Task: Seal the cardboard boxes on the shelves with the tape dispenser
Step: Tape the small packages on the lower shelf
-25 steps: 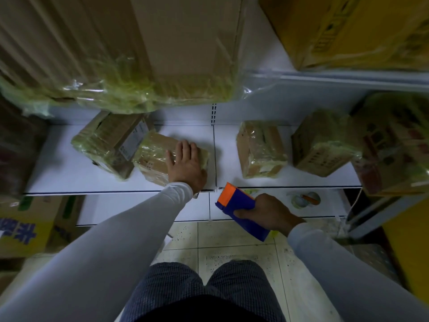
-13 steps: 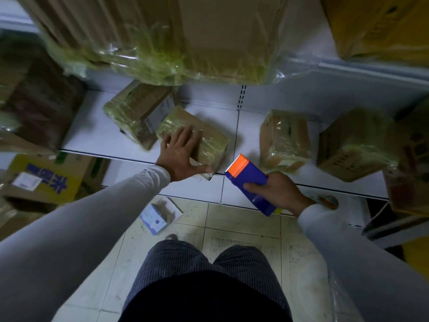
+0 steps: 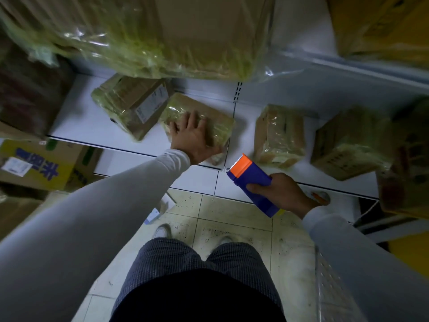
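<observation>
My left hand (image 3: pixel 193 138) rests flat, fingers spread, on a small tape-wrapped cardboard box (image 3: pixel 218 117) lying at the front edge of the white shelf (image 3: pixel 92 126). My right hand (image 3: pixel 281 194) grips a blue tape dispenser (image 3: pixel 253 182) with an orange head, held in front of the shelf edge, its toothed end pointing toward that box. Another taped box with a label (image 3: pixel 132 103) lies just left of it, touching. Two more wrapped boxes, one (image 3: pixel 278 133) and another (image 3: pixel 350 145), sit to the right.
A big plastic-wrapped carton (image 3: pixel 162 31) overhangs from the shelf above. A yellow carton with blue print (image 3: pixel 39 166) stands at lower left. A lower shelf (image 3: pixel 199 180) and tiled floor (image 3: pixel 232 219) lie below; my legs and shoes are in front.
My left hand has settled flatter on the small box. The dispenser in my right hand has come a little closer to the shelf edge. The view has shifted slightly.
</observation>
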A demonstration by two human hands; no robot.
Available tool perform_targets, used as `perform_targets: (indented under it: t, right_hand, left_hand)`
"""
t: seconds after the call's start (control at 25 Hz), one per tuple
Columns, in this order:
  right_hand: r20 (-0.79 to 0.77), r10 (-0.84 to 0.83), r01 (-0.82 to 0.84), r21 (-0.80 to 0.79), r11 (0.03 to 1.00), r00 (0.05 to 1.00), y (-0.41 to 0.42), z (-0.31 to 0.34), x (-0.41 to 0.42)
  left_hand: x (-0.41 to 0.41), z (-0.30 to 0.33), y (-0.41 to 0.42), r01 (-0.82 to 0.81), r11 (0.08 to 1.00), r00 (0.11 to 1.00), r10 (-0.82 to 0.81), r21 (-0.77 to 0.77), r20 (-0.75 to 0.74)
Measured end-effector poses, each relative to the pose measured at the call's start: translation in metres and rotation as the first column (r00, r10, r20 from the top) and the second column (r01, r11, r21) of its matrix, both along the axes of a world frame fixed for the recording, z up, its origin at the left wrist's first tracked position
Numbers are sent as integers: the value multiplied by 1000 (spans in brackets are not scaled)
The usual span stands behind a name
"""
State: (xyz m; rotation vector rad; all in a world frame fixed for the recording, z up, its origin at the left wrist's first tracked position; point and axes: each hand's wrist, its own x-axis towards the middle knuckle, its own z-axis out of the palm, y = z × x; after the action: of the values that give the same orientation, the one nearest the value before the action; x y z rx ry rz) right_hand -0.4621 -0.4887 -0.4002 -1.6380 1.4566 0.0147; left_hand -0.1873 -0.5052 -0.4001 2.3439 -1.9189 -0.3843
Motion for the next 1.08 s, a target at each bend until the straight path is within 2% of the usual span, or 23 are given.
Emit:
perform_targets:
  t: [0.08,0.2,0.28,0.44,0.52,0.64,0.8,0.88,0.92,1.0,1.08]
  right_hand:
    - [13,-10,10,2,1000,1000,0,4,0]
    - [11,-16,16,2,1000,1000,5,11,6]
    - [38,9,-10,12,1000,999,12,14,13]
    - [68,50,-51,14,999,996,30,17,31]
    - [64,37,-37,1,999,997,36,23,38]
    - [63,15,-14,-12,1000,998,46,32,46]
    - [87,41,-39,-31,999,995,53,55,54]
    - [116,70,-67,-35,997,991,51,67,59]
    - [131,76,-72,-31,997,988,49,70,63]
    - [157,82,-80,-24,997,984,45,76,68]
    - [167,122,-120,-21,993,978,41,79,73]
  left_hand:
    - [15,3,2,131,991,990,-131,5,-44]
    - [47,9,10,420,908,903,-415,15,-112]
    - [64,10,15,470,881,880,-463,49,-103]
    - [70,9,5,499,856,859,-509,136,50]
    - [68,14,4,481,865,872,-488,140,19]
    - [66,22,12,473,879,877,-464,60,-121]
    - [64,35,36,452,870,819,-493,-199,-295]
    - [62,39,48,383,884,792,-463,-267,-397]
    - [61,42,54,331,910,756,-413,-249,-508]
    - [58,50,62,279,956,596,-244,-88,-765]
    - [58,54,68,324,941,441,-62,94,-896]
